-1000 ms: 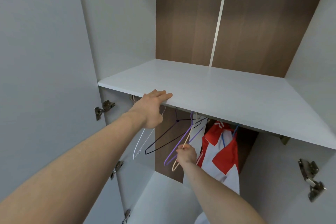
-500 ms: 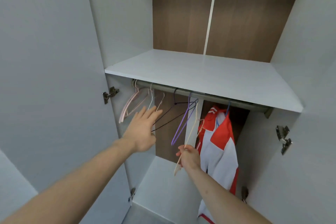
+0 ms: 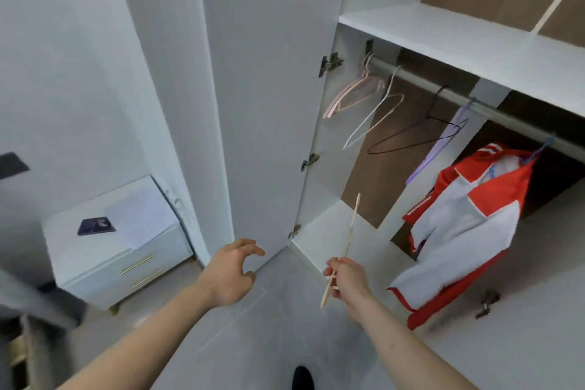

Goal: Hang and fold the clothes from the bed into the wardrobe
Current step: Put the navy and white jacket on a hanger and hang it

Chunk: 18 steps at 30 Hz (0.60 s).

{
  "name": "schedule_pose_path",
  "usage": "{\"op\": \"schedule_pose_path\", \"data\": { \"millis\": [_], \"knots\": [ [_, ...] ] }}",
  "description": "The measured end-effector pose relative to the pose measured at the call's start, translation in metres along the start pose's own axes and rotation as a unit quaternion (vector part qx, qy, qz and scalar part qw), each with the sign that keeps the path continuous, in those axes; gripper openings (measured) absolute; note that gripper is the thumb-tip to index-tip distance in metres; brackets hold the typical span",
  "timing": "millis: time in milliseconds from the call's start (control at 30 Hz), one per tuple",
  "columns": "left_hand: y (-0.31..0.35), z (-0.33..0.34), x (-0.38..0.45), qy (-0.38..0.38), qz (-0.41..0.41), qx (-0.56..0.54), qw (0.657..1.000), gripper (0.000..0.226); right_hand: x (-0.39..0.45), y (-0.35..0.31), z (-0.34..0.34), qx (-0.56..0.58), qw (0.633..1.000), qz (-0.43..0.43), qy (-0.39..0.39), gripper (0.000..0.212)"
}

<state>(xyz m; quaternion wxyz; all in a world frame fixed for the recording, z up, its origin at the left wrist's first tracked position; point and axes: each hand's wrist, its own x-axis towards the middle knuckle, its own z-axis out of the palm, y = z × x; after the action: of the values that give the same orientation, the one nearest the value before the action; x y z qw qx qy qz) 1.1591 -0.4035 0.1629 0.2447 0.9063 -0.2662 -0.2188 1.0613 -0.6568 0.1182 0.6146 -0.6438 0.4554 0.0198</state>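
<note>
Seen from the head camera, the right hand (image 3: 346, 279) pinched a thin beige hanger (image 3: 343, 247) below the open wardrobe (image 3: 443, 25). The left hand (image 3: 231, 272) hovered with loosely curled fingers, holding nothing. A red and white jacket (image 3: 468, 225) hung on the rail (image 3: 493, 108).

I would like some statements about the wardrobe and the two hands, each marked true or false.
1. The right hand holds a beige hanger. True.
2. The left hand grips the door. False: it holds nothing, its fingers loosely curled near the door's lower edge.
3. A red and white jacket hangs on the rail. True.
4. The black hanger carries a shirt. False: it hangs bare.
5. The shelf above the rail holds folded clothes. False: none show on it.
</note>
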Motion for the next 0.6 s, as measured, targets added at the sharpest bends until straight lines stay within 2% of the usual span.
{"op": "schedule_pose_path", "data": {
  "millis": [100,200,300,433,533,600],
  "knots": [
    [-0.037,0.017,-0.045,0.024,-0.062,-0.045,0.997,0.049,-0.012,0.020,0.034,-0.061,0.992,0.057,-0.095,0.020],
    [-0.068,0.038,-0.090,0.051,-0.131,-0.083,0.987,0.046,-0.026,0.030,0.058,-0.226,0.953,0.050,-0.195,0.023],
    [-0.092,0.062,-0.140,0.074,-0.219,-0.126,0.965,0.046,-0.043,0.029,0.078,-0.402,0.864,-0.017,-0.303,0.026],
    [-0.107,0.092,-0.210,0.127,-0.324,-0.177,0.921,0.049,-0.075,0.021,0.116,-0.500,0.758,-0.098,-0.406,0.031],
    [-0.102,0.117,-0.265,0.176,-0.406,-0.210,0.872,0.052,-0.101,0.021,0.143,-0.581,0.638,-0.239,-0.445,0.031],
    [-0.091,0.138,-0.306,0.205,-0.464,-0.228,0.831,0.055,-0.124,0.026,0.160,-0.589,0.569,-0.315,-0.479,0.031]
  ]
}}
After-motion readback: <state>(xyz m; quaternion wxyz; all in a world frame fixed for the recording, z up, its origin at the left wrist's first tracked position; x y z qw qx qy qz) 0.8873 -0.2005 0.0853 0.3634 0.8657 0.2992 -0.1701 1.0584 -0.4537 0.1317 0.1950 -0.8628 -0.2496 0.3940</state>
